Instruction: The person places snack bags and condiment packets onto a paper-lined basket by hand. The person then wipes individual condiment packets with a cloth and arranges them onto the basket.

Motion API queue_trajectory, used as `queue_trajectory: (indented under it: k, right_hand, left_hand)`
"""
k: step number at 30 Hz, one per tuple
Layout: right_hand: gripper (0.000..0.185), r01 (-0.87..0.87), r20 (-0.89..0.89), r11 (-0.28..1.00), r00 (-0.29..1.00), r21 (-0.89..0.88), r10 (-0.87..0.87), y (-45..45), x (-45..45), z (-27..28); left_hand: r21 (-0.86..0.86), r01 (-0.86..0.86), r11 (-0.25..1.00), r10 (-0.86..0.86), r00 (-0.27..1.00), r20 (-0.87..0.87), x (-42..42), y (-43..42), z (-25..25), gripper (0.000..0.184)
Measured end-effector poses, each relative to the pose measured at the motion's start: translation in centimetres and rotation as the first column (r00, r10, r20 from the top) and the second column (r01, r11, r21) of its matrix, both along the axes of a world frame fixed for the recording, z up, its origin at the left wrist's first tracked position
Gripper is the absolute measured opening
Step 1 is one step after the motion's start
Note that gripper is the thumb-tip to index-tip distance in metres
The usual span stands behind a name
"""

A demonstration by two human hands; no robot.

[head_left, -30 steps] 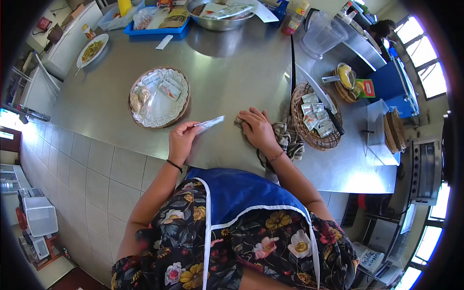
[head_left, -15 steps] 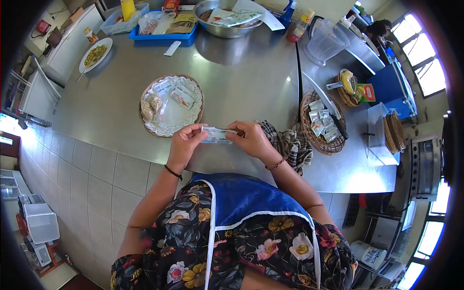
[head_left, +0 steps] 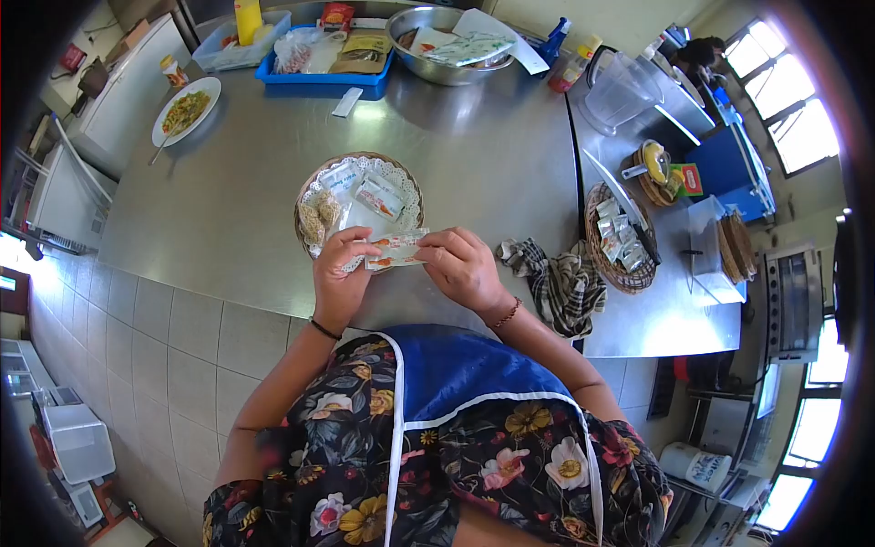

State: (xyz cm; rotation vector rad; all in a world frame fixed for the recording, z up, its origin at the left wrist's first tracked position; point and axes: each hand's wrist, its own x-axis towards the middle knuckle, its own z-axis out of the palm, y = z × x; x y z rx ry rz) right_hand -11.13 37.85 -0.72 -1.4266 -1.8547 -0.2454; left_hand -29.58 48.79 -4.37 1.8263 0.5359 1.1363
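At 5 o'clock of the basket [head_left: 300, 215], left hand [head_left: 341, 278] and right hand [head_left: 463, 271] pinching a packet [head_left: 394, 257], cloth [head_left: 567, 290] at 3 o'clock.

Packet [head_left: 396, 251] between left hand [head_left: 339, 278] and right hand [head_left: 463, 269], near basket [head_left: 299, 221] just behind, cloth [head_left: 567, 290] to the right, knife [head_left: 648, 244] on second basket [head_left: 629, 283] farther right, plate [head_left: 212, 87] rear left

left fingers [head_left: 357, 239] and right fingers [head_left: 444, 244] pinch; forearms [head_left: 550, 351] angle inward.
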Motion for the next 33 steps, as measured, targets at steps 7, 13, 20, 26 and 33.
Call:
queue_trajectory:
  k: [7, 13, 20, 26, 33]
  right_hand:
    - [0.019, 0.027, 0.007, 0.998, 1.0, 0.049, -0.027, 1.7, -0.8, -0.7]
    - [0.017, 0.088, -0.131, 0.996, 0.988, 0.014, -0.086, 2.5, -1.2, -1.2]
    - [0.024, -0.369, -0.828, 0.773, -0.017, -0.515, -0.56, 2.5, -1.2, -0.2]
    - [0.023, -0.297, -0.841, 0.787, 0.175, -0.541, -0.512, 3.9, -3.2, -1.0]
    - [0.028, 0.234, -0.105, 0.612, 0.879, -0.755, -0.466, 8.1, 0.6, 0.4]
  left_hand:
    - [-0.089, 0.016, 0.996, -0.01, 0.997, 0.072, -0.8, 2.4, -1.5, 0.025]
    - [-0.204, 0.075, 0.976, -0.037, 0.982, 0.184, -0.3, 3.3, -1.7, 0.023]
    - [0.263, -0.044, 0.964, 0.027, 0.997, 0.067, 0.0, 3.7, -0.7, 0.024]
    - [0.398, 0.13, 0.908, -0.1, 0.99, -0.095, 0.5, 3.0, -0.5, 0.018]
    - [0.338, 0.093, 0.937, -0.047, 0.989, -0.142, -0.8, 3.7, -0.4, 0.015]
